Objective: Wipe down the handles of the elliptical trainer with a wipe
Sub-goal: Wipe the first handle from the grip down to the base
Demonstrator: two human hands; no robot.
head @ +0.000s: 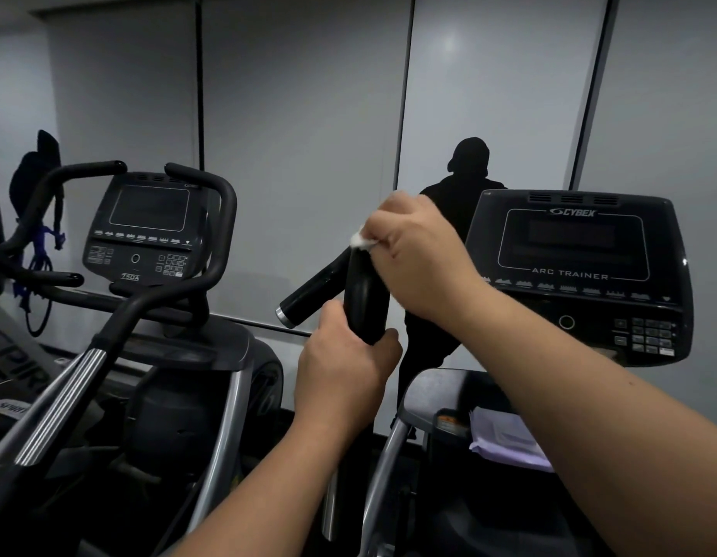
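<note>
Head view: left hand (343, 365) wraps its fingers and thumb round the lower part of the black upright handle (363, 299) of the near trainer, gripping it firm. Right hand (415, 257) sits at the handle top, fingers curled tight on a small white wipe (363, 240), which is bunched and pressed against the top of the handle; only a corner of the wipe shows past the fingers. A second black grip bar (314, 287) with a silver end cap angles down-left from just under the wipe, passing behind the handle. Both bare forearms come in from the bottom edge.

Right of the hands: console (578, 271) marked CYBEX and ARC TRAINER, screen dark, keypad at lower right. Below it, near the right forearm, a stack of pale papers (505, 440) in the machine's tray. Left: a second machine with console (148, 231) labelled 750A, curved black handlebars (212, 219) round it, ribbed silver arm (63, 400) in the foreground. Grey panelled wall (300, 114) behind, carrying a dark silhouette of a person (471, 170) above the hands
</note>
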